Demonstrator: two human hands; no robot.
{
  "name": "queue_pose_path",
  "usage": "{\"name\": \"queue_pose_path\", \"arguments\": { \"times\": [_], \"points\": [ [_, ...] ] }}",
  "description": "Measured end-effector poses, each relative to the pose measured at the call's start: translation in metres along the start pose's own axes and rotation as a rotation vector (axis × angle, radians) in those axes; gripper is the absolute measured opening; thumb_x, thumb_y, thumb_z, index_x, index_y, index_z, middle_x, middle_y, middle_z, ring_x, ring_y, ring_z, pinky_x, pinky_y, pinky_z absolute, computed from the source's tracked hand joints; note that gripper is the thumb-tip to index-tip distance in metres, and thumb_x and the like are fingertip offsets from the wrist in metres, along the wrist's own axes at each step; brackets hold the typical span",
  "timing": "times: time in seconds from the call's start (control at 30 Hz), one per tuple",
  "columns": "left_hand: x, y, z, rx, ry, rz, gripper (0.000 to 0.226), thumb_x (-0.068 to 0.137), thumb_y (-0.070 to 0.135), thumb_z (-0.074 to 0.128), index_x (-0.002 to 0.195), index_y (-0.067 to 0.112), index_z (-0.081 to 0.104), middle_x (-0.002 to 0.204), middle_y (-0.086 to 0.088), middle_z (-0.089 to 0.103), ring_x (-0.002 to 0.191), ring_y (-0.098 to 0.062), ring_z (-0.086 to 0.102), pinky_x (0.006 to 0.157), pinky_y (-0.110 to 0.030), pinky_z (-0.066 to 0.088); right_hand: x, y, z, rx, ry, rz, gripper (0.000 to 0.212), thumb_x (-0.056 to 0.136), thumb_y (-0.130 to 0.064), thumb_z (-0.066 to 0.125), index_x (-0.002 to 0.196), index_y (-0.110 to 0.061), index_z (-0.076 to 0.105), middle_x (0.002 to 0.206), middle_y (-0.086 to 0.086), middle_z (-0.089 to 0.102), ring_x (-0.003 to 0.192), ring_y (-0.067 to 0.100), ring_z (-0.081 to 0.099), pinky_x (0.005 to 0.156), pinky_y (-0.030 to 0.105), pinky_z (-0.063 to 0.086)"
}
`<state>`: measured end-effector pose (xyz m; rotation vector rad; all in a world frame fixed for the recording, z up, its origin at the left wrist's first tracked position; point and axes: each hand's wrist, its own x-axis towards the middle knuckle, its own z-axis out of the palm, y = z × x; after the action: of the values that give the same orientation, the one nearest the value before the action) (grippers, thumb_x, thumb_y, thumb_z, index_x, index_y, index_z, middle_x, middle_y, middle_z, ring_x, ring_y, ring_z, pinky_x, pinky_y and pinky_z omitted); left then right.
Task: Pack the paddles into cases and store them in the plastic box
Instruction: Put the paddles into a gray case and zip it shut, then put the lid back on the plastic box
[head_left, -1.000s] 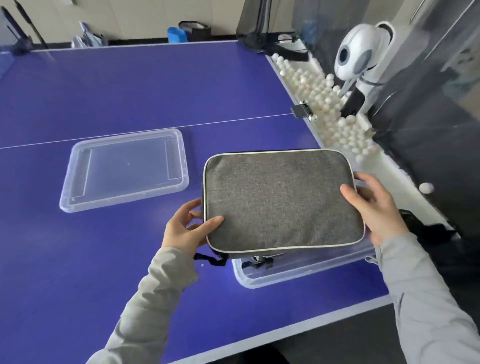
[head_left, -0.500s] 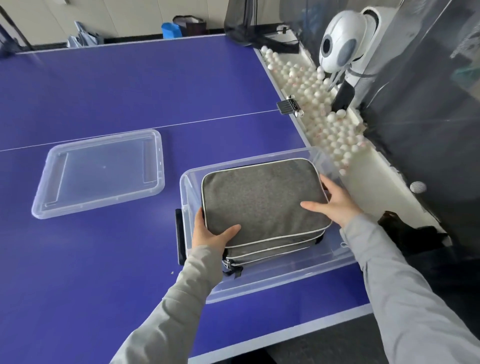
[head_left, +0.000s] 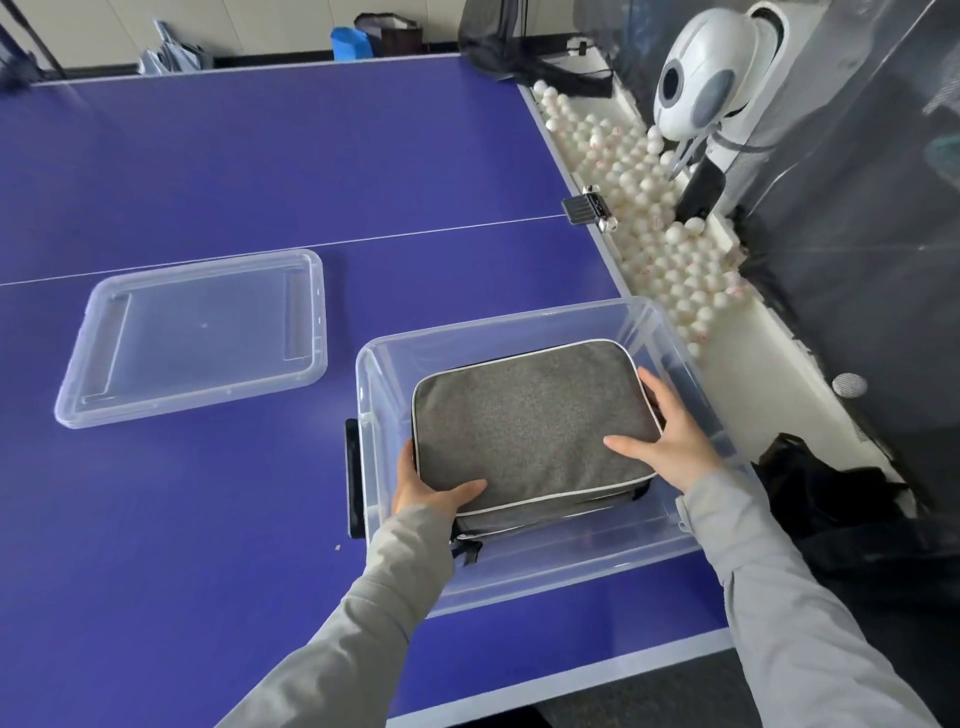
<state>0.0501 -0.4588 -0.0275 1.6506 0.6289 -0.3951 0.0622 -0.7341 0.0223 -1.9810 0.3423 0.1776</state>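
Note:
A grey fabric paddle case (head_left: 530, 421) with white piping lies flat inside the clear plastic box (head_left: 498, 327) at the near right of the blue table. Another case seems to lie beneath it, only its edge showing. My left hand (head_left: 431, 488) grips the case's near left corner, thumb on top, fingers down its side. My right hand (head_left: 670, 431) holds the right edge, thumb on the top face and fingers over the side. No paddle is visible.
The box's clear lid (head_left: 197, 338) lies upside down to the left. A trough of several white balls (head_left: 654, 218) runs along the table's right edge, beside a white ball machine (head_left: 696, 88). A black bag (head_left: 831, 483) sits by the box.
The case came down from above the box into it. It now lies lower and flatter inside, with both hands still on its two ends.

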Motion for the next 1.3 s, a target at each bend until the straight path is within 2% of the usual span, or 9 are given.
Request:
{"name": "queue_pose_path", "arguments": {
  "times": [0.17,0.3,0.37,0.53,0.7,0.83,0.97,1.1,1.3],
  "points": [
    [0.004,-0.002,-0.001,-0.001,0.011,-0.025,0.102,0.056,0.019,0.09,0.138,0.036,0.033,0.113,0.01,0.052,0.103,-0.021,0.054,0.09,-0.034,0.046,-0.006,0.006,0.0,-0.027,0.012,-0.009,0.089,0.071,-0.007,0.079,0.142,-0.032,0.032,0.117,-0.035,0.04,0.114,-0.003,0.041,0.095,0.018,0.032],
    [0.003,-0.001,-0.001,0.012,0.0,-0.02,0.101,0.057,0.018,0.089,0.139,0.033,0.032,0.121,0.005,0.054,0.108,-0.022,0.055,0.095,-0.038,0.047,-0.009,0.01,-0.002,-0.007,0.033,-0.006,0.088,0.07,-0.004,0.08,0.14,-0.033,0.035,0.115,-0.041,0.038,0.103,-0.017,0.044,0.077,-0.005,0.034],
    [0.0,0.001,-0.001,0.046,-0.002,-0.024,0.101,0.058,0.022,0.089,0.14,0.034,0.031,0.123,0.004,0.054,0.11,-0.023,0.055,0.097,-0.039,0.046,-0.009,0.012,-0.002,0.004,0.032,0.007,0.087,0.07,-0.005,0.08,0.14,-0.034,0.035,0.114,-0.041,0.038,0.099,-0.024,0.042,0.073,-0.008,0.033],
    [-0.008,0.006,-0.001,0.156,-0.024,-0.002,0.095,0.066,0.03,0.084,0.142,0.036,0.026,0.128,0.004,0.052,0.104,-0.02,0.052,0.084,-0.032,0.044,-0.009,0.016,0.0,-0.017,0.072,0.072,0.085,0.07,-0.013,0.082,0.14,-0.029,0.038,0.109,-0.03,0.046,0.108,0.001,0.045,0.092,0.021,0.034],
    [-0.015,0.016,-0.002,0.176,-0.06,-0.032,0.101,0.068,0.037,0.081,0.147,0.028,0.019,0.139,0.001,0.044,0.124,-0.026,0.047,0.101,-0.046,0.043,-0.016,0.012,0.0,-0.068,0.097,0.059,0.076,0.073,-0.021,0.08,0.138,-0.022,0.042,0.118,-0.013,0.05,0.111,0.009,0.048,0.092,0.024,0.034],
    [-0.039,0.025,-0.005,0.119,-0.11,0.006,0.093,0.072,0.043,0.077,0.146,0.03,0.022,0.14,0.006,0.041,0.119,-0.02,0.047,0.084,-0.032,0.046,-0.032,-0.001,0.008,-0.174,0.215,0.017,0.073,0.078,-0.028,0.075,0.141,-0.018,0.038,0.143,-0.002,0.04,0.133,0.017,0.036,0.107,0.03,0.029],
    [-0.07,0.031,-0.012,0.144,-0.161,0.157,0.09,0.077,0.041,0.074,0.148,0.026,0.02,0.149,0.009,0.031,0.135,-0.01,0.034,0.106,-0.023,0.031,-0.043,-0.028,0.03,-0.254,0.319,-0.13,0.068,0.081,-0.03,0.071,0.139,-0.015,0.041,0.144,0.004,0.041,0.133,0.019,0.036,0.107,0.024,0.025],
    [-0.085,0.038,-0.043,0.425,-0.019,0.453,0.075,0.081,0.043,0.068,0.144,0.025,0.031,0.145,0.012,0.034,0.135,-0.006,0.03,0.097,-0.006,0.017,-0.038,-0.063,0.07,-0.343,0.261,-0.245,0.062,0.084,-0.033,0.068,0.138,-0.017,0.044,0.142,0.003,0.045,0.132,0.019,0.038,0.102,0.018,0.023],
    [-0.043,0.028,-0.15,0.61,0.356,0.488,0.076,0.082,0.047,0.065,0.144,0.016,0.034,0.15,0.001,0.034,0.141,-0.018,0.025,0.113,-0.032,0.021,-0.031,-0.112,0.156,-0.226,0.025,-0.344,0.058,0.087,-0.02,0.065,0.138,-0.008,0.04,0.142,0.007,0.04,0.134,0.019,0.034,0.105,0.016,0.021]
  ]
}}
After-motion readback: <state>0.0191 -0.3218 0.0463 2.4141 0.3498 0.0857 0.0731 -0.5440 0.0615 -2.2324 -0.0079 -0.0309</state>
